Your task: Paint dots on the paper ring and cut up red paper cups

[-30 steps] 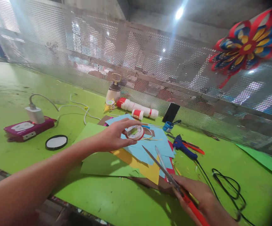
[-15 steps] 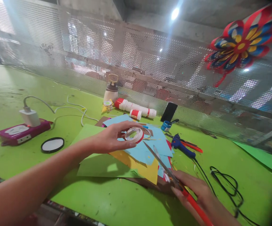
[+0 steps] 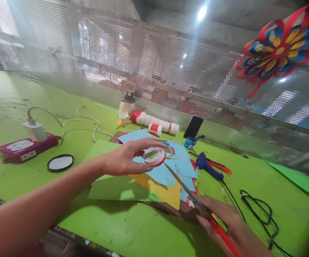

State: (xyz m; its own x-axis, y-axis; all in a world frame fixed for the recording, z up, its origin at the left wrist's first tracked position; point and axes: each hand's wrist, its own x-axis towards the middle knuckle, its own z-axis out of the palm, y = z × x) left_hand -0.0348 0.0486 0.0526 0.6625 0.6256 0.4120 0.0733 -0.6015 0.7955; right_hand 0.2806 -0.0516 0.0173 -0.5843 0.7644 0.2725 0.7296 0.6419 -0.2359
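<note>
My left hand (image 3: 125, 157) holds a white ring (image 3: 154, 157) with a red edge and a speckled inner wall between thumb and fingers, above the papers. It looks like a tape roll or a slice of tube; I cannot tell which. In my right hand (image 3: 229, 221) are red-handled scissors (image 3: 194, 201), blades parted and pointing up-left, tips close to the ring's lower right. Beneath both lie blue paper sheets (image 3: 157, 175), a yellow sheet (image 3: 170, 194) and a light green sheet (image 3: 117, 191). A second thin ring (image 3: 170, 152) shows behind the held one.
A blue glue gun (image 3: 210, 167) with a black cord (image 3: 261, 210) lies right. Behind are a phone (image 3: 193, 126), a paint jar (image 3: 189, 143), a white tube (image 3: 160, 122) and a bottle (image 3: 127, 103). Left are a purple power strip (image 3: 23, 148) and a round black-rimmed disc (image 3: 60, 163).
The whole view has shifted very slightly. The ring is tipped a little differently in my left hand; the scissors stay beside it with blades parted.
</note>
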